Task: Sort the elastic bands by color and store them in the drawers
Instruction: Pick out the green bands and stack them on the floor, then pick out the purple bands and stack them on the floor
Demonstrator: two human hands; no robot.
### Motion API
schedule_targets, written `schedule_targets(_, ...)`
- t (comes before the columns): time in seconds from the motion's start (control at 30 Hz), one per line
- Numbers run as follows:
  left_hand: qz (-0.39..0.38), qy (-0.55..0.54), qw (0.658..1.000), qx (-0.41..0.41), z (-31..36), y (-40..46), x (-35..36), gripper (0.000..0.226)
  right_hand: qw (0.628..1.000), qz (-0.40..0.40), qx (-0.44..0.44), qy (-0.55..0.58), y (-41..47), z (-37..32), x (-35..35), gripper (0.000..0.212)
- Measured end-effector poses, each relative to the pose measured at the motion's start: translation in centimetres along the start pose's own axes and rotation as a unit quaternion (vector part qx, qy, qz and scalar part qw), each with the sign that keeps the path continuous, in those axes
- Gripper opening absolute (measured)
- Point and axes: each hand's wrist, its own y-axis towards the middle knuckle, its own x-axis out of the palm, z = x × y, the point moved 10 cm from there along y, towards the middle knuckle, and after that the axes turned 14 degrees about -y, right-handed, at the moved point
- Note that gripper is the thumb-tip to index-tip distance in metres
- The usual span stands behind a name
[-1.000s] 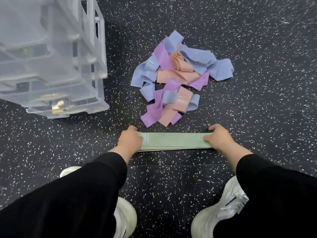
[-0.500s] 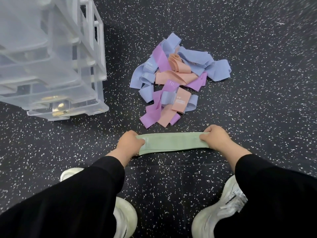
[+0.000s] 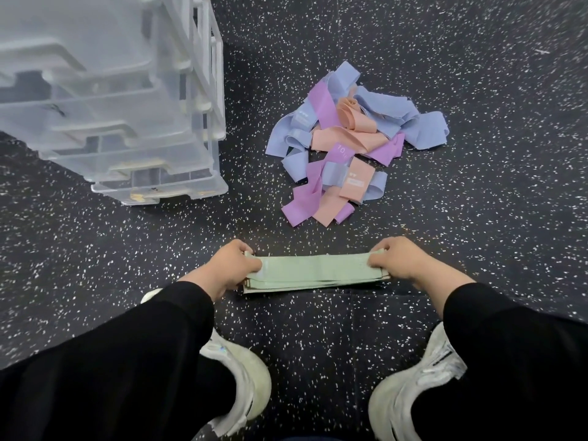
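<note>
A flat stack of green elastic bands [image 3: 313,272] lies across the dark speckled floor just in front of me. My left hand [image 3: 230,268] grips its left end and my right hand [image 3: 399,261] grips its right end, fingers curled over the edges. Beyond the stack sits a loose pile of blue, purple and peach bands [image 3: 343,144]. A clear plastic drawer unit [image 3: 127,100] stands at the upper left, its drawers pulled partly out.
My two white shoes [image 3: 241,377] [image 3: 416,386] and black sleeves fill the bottom of the view. The speckled rubber floor [image 3: 493,202] stretches to the right of the pile.
Both hands have lifted the ends of the green stack slightly and shifted their grip; the stack looks thicker and squared up. The view has tilted, so the drawer unit appears closer.
</note>
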Motion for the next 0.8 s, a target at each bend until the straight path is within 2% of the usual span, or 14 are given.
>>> schedule_targets(0.1, -0.012, 0.046, 0.999, 0.005, -0.8, -0.2, 0.2, 0.032, 0.999, -0.029, 0.004, -0.040, -0.6, 0.6, 1.5, 0.012)
schedule_targets(0.23, 0.001, 0.194, 0.980, 0.041, -0.7, 0.0, 0.5, 0.038, 0.995, 0.001, 0.026, -0.092, -0.3, 1.5, 1.9, 0.015)
schedule_targets(0.33, 0.026, 0.282, 0.958, 0.054, -0.6, 0.2, 0.2, 0.051, 0.981, 0.005, 0.031, -0.190, 0.1, 1.5, 1.9, 0.031)
schedule_targets(0.4, 0.052, 0.303, 0.948, 0.080, 0.3, 0.0, 0.1, 0.057, 0.978, 0.014, 0.025, -0.205, 0.4, 1.2, 1.7, 0.045)
schedule_targets(0.47, 0.088, 0.316, 0.935, 0.136, 2.4, -0.3, 0.0, 0.055, 0.985, 0.047, 0.006, -0.165, 0.7, 0.4, 0.5, 0.048)
schedule_targets(0.53, 0.113, 0.302, 0.929, 0.184, 4.5, -0.4, 0.1, 0.049, 0.985, 0.119, -0.025, -0.120, 0.7, -1.0, -1.8, 0.032)
schedule_targets(0.6, 0.112, 0.280, 0.930, 0.209, 6.2, 0.0, 0.4, 0.044, 0.980, 0.159, -0.042, -0.114, 0.9, -2.4, -3.6, 0.015)
schedule_targets(0.8, 0.076, 0.235, 0.946, 0.210, 10.1, 2.7, 1.6, 0.040, 0.973, 0.180, -0.082, -0.121, 1.9, -7.0, -6.9, 0.042)
